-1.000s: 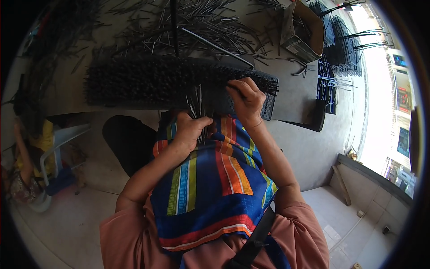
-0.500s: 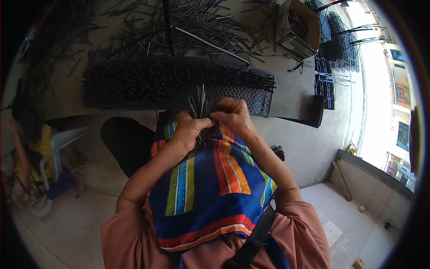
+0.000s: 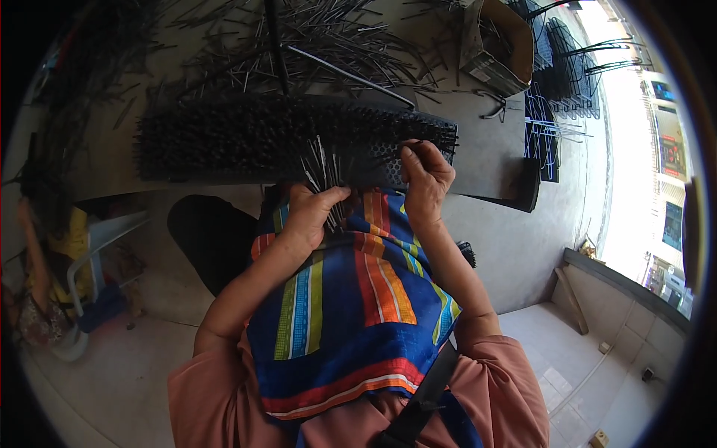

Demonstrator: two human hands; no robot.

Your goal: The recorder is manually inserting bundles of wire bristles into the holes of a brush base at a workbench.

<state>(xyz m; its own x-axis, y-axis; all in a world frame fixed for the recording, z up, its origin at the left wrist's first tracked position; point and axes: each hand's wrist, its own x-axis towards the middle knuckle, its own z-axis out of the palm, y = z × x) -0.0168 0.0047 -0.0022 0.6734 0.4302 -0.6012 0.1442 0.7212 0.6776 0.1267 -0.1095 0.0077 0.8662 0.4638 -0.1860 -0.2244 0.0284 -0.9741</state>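
My left hand [image 3: 312,213] is closed around a bunch of thin metal pins [image 3: 323,170] that fan upward from the fist. My right hand [image 3: 426,173] reaches to the right end of a long black perforated block [image 3: 246,138] full of upright pins, and its fingertips pinch a single pin at the block's near edge. The block lies across a grey worktable [image 3: 489,153]. A striped blue, orange and green cloth [image 3: 347,299] covers my lap below both hands.
Loose metal pins [image 3: 314,41] lie scattered over the far tabletop, with a long rod [image 3: 351,66] among them. A cardboard box [image 3: 497,41] stands at the back right, beside black wire racks [image 3: 564,67]. A person sits by a plastic chair [image 3: 89,261] at left.
My right hand went from the block to the bunch in my left hand, then back out to the block's right end. The left hand stayed in place holding the bunch.
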